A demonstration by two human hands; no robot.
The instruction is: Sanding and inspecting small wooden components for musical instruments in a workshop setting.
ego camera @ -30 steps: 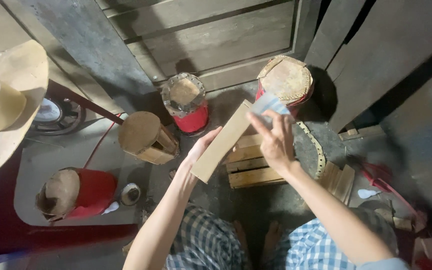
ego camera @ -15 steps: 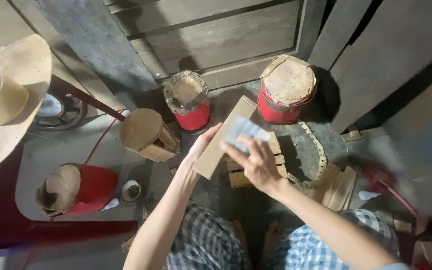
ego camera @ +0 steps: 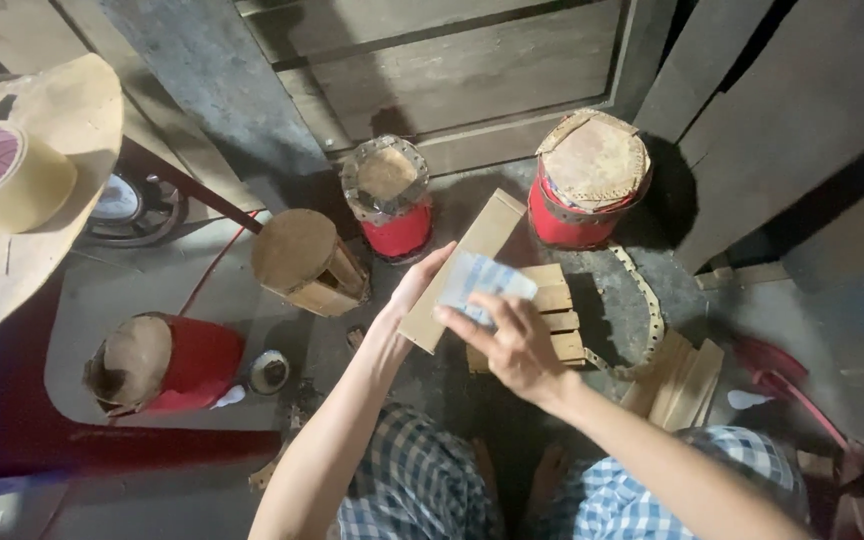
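The wooden slat (ego camera: 462,268), tilted above the floor between the red drums, rests in your half-open left hand (ego camera: 414,292) while your right hand (ego camera: 514,345), fingers closed on a pale sandpaper sheet (ego camera: 482,285), rubs its face; the next stroke likely needs steady pressure.

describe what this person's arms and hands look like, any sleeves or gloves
Both arms are bare from wrist to elbow, with no sleeves in view. The left hand and right hand wear no gloves, and no rings, watch or bracelet show on either. The fingers are slim, with short nails. The only clothing in view is blue-and-white checked cloth over the knees below the arms.
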